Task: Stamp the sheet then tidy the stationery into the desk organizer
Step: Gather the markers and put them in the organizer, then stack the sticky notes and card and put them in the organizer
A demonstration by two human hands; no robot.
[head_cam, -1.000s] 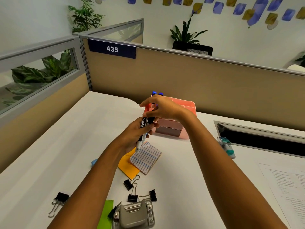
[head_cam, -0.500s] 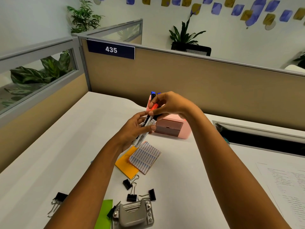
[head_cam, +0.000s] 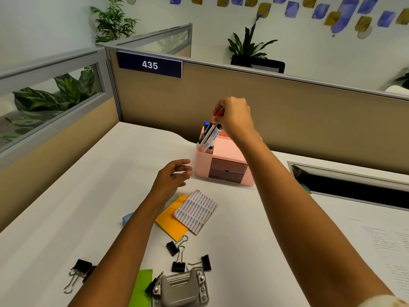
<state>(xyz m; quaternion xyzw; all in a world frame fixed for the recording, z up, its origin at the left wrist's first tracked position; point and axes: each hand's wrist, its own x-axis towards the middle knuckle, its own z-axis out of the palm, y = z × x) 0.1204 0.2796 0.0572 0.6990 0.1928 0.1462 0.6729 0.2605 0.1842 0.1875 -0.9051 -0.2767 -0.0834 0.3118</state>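
Head view, with much cut short: hole punch sliced by the bottom edge, green note likewise, printed sheet running off the desk's right edge and too faint to read. Blue item mostly hidden behind the left forearm. Right hand raised above the pink desk organizer near the desk's back edge, fingers curled round the red cap end of a marker, lower end angled down into the organizer's left compartment beside a blue-capped marker; cannot tell whether the tip touches bottom. Left hand relaxed, fingers apart, holding nothing, just beside the organizer's left front. Orange note and patterned pad overlapping mid-desk. Binder clips loose toward the front edge, another clip at front left.
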